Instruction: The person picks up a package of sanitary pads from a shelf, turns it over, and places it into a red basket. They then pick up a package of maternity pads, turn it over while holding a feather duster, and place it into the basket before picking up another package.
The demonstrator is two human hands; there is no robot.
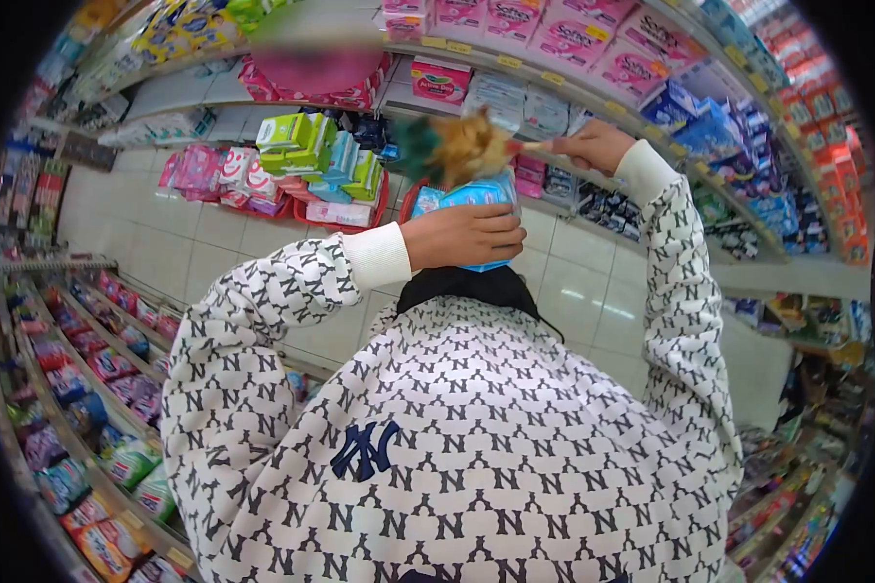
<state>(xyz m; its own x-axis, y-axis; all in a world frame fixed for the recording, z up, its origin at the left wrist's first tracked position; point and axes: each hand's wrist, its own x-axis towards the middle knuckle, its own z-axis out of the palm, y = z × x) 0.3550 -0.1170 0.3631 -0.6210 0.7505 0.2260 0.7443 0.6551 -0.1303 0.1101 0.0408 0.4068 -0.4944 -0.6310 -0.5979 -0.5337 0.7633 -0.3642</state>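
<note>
My right hand (593, 148) is closed round the thin handle of a feather duster (472, 146), out in front to the right. The duster's brown and green feathers are smeared by motion and hang just above a light-blue plastic pack (486, 194). My left hand (467, 236) grips that pack from the near side, its fingers lying across the front. Part of the pack is covered by the hand and the feathers. Behind it, a red basket (387, 199) holds green, blue and white packs (301, 141).
Shelves of pink Softex packs (574, 34) run along the front. Pink and white packs (233, 175) are piled low at the left, near a blurred person in pink (311, 68). Another stocked shelf (97, 379) stands at the lower left, above the tiled floor (583, 277).
</note>
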